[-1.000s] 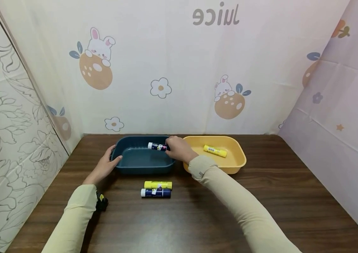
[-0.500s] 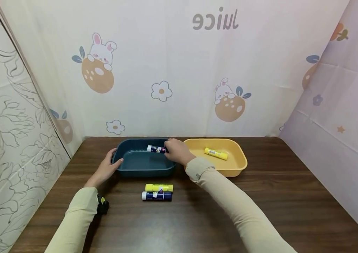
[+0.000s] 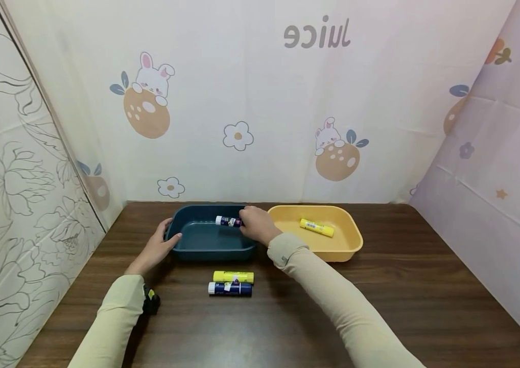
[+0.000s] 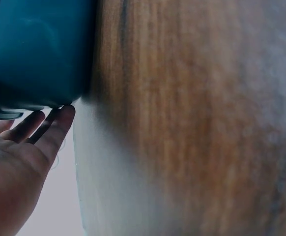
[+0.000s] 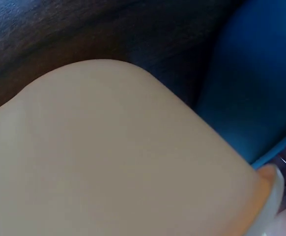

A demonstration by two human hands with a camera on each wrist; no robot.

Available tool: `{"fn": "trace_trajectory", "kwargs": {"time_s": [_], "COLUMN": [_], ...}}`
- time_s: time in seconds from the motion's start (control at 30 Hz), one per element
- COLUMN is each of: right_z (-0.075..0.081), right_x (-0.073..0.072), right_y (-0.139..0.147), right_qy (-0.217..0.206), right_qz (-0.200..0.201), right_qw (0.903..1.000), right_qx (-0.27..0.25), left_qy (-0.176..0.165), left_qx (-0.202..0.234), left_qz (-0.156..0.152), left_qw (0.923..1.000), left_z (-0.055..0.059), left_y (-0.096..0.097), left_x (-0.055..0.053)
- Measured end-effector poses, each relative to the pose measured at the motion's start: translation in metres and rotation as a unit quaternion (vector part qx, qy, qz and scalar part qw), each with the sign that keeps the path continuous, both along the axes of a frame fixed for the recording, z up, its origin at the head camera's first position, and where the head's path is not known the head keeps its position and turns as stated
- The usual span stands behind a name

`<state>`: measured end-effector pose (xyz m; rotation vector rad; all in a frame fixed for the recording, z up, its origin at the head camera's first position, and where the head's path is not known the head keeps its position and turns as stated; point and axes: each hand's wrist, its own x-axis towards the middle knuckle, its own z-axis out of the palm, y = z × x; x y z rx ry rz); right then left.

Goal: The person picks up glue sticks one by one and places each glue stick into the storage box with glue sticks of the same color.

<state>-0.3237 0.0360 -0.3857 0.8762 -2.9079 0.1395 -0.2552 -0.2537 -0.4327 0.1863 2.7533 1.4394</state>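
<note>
Navy, probably light and stiff, best gripped mid-barrel, the tube [image 3: 228, 221] is end-held by the curled right hand [image 3: 259, 225], within or above the blue tray [image 3: 216, 254], clasped by the half-spread left hand [image 3: 158, 247].

On the table [image 3: 425, 291], left tray [image 3: 214, 254] just beside right tray [image 3: 337, 255]; in the latter, one glue stick [image 3: 317, 227]; before the former, second stick [image 3: 234, 277] behind third stick [image 3: 241, 290].

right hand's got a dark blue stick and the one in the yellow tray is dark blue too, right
The second colour is off: the head view shows a yellow stick in the yellow tray. The right hand does hold a dark blue stick.
</note>
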Motion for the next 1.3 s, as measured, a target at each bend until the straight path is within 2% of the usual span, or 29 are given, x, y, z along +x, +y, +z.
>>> {"fn": "trace_trajectory", "kwargs": {"time_s": [0.67,1.1,1.3], "right_z": [-0.018,-0.021,-0.022], "right_x": [0.004,0.005,0.002], "right_y": [-0.011,-0.016,-0.015], "right_qy": [0.003,0.012,-0.004], "right_qz": [-0.006,-0.016,-0.015], "right_qw": [0.9995,0.9972,0.9969], "right_qx": [0.03,0.072,0.077], "left_qy": [0.003,0.009,0.01], "left_qx": [0.001,0.007,0.013], "left_qz": [-0.001,0.003,0.006], "left_qw": [1.0,0.9999,0.9999], "left_z": [0.0,-0.004,-0.004], "left_y": [0.0,-0.001,0.0], "left_x": [0.0,-0.002,-0.002]}}
